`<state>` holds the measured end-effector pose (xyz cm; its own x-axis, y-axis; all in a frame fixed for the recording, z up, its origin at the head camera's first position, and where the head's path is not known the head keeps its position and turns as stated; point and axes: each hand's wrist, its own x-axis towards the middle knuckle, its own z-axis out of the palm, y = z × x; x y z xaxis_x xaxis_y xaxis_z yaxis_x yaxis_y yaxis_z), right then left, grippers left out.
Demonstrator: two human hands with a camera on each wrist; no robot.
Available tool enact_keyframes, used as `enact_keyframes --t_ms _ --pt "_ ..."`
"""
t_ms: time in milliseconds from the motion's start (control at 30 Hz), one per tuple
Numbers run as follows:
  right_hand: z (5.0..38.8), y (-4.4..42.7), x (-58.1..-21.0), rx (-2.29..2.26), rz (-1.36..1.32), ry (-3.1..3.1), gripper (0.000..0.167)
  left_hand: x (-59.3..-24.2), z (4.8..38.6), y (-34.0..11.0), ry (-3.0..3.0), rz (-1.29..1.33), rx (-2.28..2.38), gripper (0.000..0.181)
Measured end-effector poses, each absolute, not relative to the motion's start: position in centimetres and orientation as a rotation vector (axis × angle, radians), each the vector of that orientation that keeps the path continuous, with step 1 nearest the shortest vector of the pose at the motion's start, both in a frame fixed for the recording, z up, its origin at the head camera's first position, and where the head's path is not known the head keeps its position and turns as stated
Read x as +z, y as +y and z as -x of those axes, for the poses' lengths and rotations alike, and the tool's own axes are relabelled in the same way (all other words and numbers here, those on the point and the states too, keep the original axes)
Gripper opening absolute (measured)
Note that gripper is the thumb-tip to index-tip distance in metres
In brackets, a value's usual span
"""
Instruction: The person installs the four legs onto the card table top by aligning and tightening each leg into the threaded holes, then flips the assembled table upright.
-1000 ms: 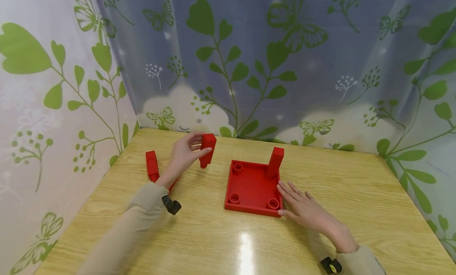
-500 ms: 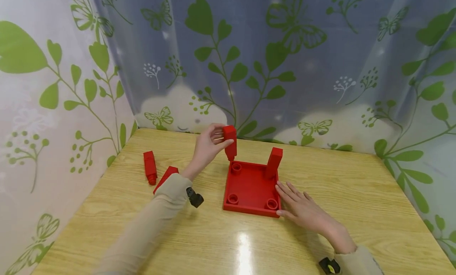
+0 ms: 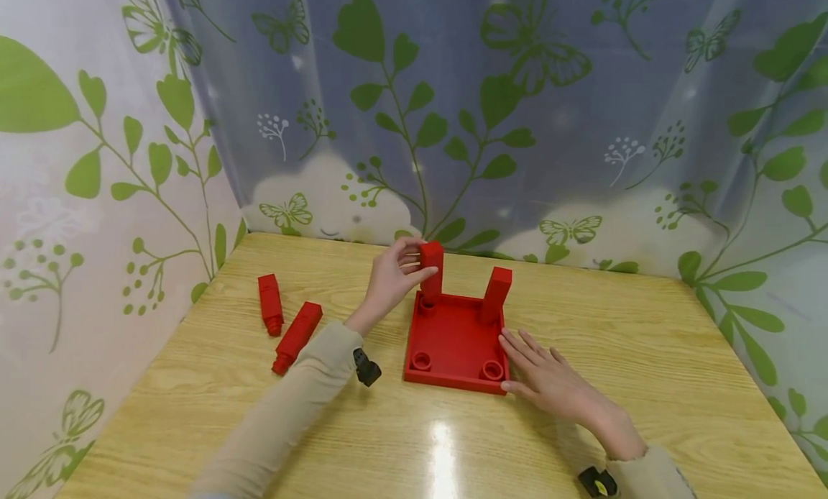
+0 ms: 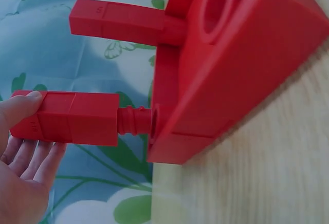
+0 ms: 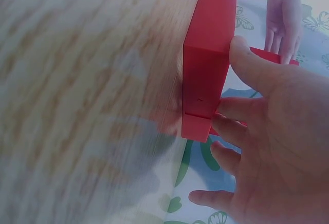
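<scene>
My left hand (image 3: 389,277) pinches a red square table leg (image 3: 431,272) between thumb and fingers. In the left wrist view the leg's threaded end (image 4: 134,119) meets a corner socket, with threads still showing. That socket is at the far left of an upturned red toy tabletop (image 3: 456,341) with a raised rim. A second leg (image 3: 497,294) stands upright in the far right corner. Against the tabletop's right side rests my right hand (image 3: 553,384), its fingers extended; in the right wrist view its thumb touches the rim.
Two loose red legs, one farther left (image 3: 270,303) and one nearer my left forearm (image 3: 297,337), lie on the wooden table (image 3: 362,441). Ring-shaped sockets show at the near left (image 3: 421,361) and near right (image 3: 492,370) corners. A patterned curtain (image 3: 453,125) hangs behind.
My left hand has carried the leg rightward, then lowered its threaded end to the far left socket. Both loose legs have come into fuller view. My right hand stays against the tabletop.
</scene>
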<state>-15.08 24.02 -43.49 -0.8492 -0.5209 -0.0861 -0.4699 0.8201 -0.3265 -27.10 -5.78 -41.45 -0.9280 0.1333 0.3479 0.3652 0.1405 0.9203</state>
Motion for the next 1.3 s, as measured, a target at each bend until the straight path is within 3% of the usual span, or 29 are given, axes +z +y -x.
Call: enact_keyframes --t_ms 767,1300 --pt "14.9 24.0 -43.4 -0.447 0.766 2.822 0.075 -43.3 26.9 -4.2 -2.319 0.609 -1.631 0.046" --pt "15.0 24.0 -43.3 -0.454 0.767 2.822 0.074 -43.6 26.6 -3.0 -2.382 0.375 -1.361 0.055"
